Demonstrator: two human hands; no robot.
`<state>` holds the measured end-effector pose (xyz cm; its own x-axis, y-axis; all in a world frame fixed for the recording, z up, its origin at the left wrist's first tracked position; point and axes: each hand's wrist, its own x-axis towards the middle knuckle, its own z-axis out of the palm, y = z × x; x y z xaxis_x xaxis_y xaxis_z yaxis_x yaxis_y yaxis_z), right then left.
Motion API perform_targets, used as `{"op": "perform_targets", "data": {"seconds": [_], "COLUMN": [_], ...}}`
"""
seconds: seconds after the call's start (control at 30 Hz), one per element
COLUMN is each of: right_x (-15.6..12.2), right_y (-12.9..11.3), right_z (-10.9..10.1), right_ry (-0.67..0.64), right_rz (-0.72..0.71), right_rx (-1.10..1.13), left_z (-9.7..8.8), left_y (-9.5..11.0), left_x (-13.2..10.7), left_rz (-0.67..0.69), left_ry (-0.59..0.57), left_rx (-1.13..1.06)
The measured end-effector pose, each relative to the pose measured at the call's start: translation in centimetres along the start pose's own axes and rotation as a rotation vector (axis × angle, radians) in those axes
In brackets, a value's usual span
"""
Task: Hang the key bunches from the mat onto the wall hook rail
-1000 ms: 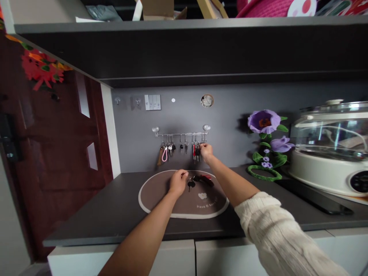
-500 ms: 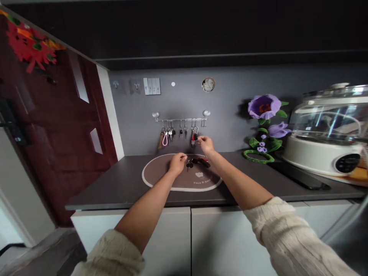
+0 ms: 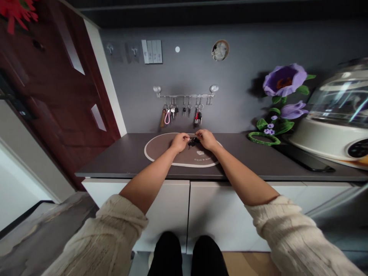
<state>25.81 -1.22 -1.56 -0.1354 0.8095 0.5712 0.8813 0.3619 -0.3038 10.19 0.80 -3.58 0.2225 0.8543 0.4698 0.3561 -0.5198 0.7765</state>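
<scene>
The right hand (image 3: 206, 140) has come down from the rack (image 3: 185, 96); now it and the left hand (image 3: 180, 142) pinch the black keys (image 3: 193, 142); they sit over the brown mat (image 3: 161, 152), below the hanging keys (image 3: 198, 118).

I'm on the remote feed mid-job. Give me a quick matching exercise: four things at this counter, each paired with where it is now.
Things:
1. black key bunch
2. pink loop key fob
3. purple fabric flower
4. oval brown mat

Places:
A. by the wall, right of the rail
B. between the left hand and right hand
C. hanging from the metal rail
D. flat on the counter

Pairs: 1-B, 2-C, 3-A, 4-D
</scene>
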Motion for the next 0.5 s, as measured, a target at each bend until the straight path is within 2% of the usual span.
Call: {"op": "perform_targets", "data": {"seconds": [0.2,0.5], "right_x": [0.23,0.47], "right_y": [0.65,0.52], "right_z": [0.79,0.56], "right_ry": [-0.07,-0.054], "right_rz": [-0.078,-0.059], "right_rx": [-0.192,-0.144], "left_z": [-0.03,-0.06], "left_y": [0.0,0.13], "left_x": [0.02,-0.04], "left_rz": [0.035,0.051], "left_ry": [-0.048,-0.042], "left_rx": [0.026,0.051]}}
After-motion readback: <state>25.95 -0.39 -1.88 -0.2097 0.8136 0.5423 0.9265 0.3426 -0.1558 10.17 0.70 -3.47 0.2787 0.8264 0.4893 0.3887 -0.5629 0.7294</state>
